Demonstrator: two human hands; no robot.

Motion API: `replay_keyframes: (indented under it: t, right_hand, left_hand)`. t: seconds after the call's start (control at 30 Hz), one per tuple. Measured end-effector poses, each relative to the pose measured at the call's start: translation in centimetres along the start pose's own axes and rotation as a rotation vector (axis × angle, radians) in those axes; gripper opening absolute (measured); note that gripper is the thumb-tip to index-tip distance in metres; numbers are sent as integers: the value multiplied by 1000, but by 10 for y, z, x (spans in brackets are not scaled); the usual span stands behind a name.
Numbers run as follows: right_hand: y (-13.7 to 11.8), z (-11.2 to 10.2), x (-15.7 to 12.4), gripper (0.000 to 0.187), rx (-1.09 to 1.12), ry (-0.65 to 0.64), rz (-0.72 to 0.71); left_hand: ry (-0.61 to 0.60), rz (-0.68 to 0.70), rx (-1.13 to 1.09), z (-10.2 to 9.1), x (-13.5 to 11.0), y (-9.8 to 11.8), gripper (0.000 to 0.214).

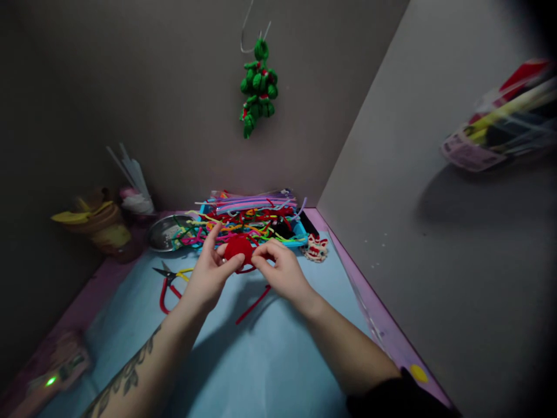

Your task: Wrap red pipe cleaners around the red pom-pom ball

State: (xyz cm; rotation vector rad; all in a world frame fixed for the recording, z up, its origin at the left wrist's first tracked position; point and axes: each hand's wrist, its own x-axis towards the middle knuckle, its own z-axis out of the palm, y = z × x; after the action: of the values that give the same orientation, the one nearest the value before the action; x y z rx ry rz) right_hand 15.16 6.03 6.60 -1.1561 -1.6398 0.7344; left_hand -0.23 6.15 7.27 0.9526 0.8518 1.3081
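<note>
A red ball [238, 248] was pinched between the fingertips of the left hand [209, 276] and the right hand [282, 271], both half closed, above a blue mat [270, 360]. A tray [301, 235] of pipe cleaners lay just behind, with scissors [167, 278] to the left. A green figure [259, 87] was hung on the grey wall. A packet [472, 154] bore a label too blurred to be read.

A fuzzy red pipe-cleaner coil [238, 248], wound into a rounded lump, is pinched between the left hand [209, 277] and the right hand [282, 271] above the blue desk [261, 366]. A straight red strand [253, 304] slants below it (the join is hidden).
</note>
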Motion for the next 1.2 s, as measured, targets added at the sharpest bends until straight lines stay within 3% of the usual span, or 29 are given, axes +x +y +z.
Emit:
replay_keyframes:
  t: [0.03, 0.13, 0.33, 0.5, 0.57, 0.7, 0.77, 0.9, 1.07, 1.2]
  right_hand:
    - [1, -1, 1, 3, 30, 4, 30]
    - [2, -4, 3, 21, 54, -16, 62]
    - [1, -10, 5, 8, -22, -87, 7]
    - [-1, -10, 6, 8, 18, -111, 55]
    - [0, -9, 7, 10, 53, -93, 80]
    - [4, -10, 9, 16, 153, 27, 132]
    - [6, -9, 9, 19, 218, 73, 167]
    - [7, -5, 7, 23, 259, 91, 188]
    - [5, 2, 4, 22, 192, 75, 120]
    - [5, 3, 3, 23, 221, 16, 134]
  left_hand:
    - [-6, -13, -1, -2, 1, 1, 104]
    - [-41, -55, 1, -8, 3, 4, 105]
    - [-149, -104, 50, -16, 6, 6, 100]
    - [-121, -93, 124, -16, 7, 9, 95]
    - [-54, -11, 212, -17, 7, 11, 86]
    - [189, 298, 461, -15, 2, 15, 50]
    - [206, 344, 535, -11, -2, 13, 35]
    - [91, 251, 545, -1, -6, 1, 37]
    - [117, 122, 287, 6, -6, -10, 55]
    - [132, 64, 203, 7, -5, -10, 58]
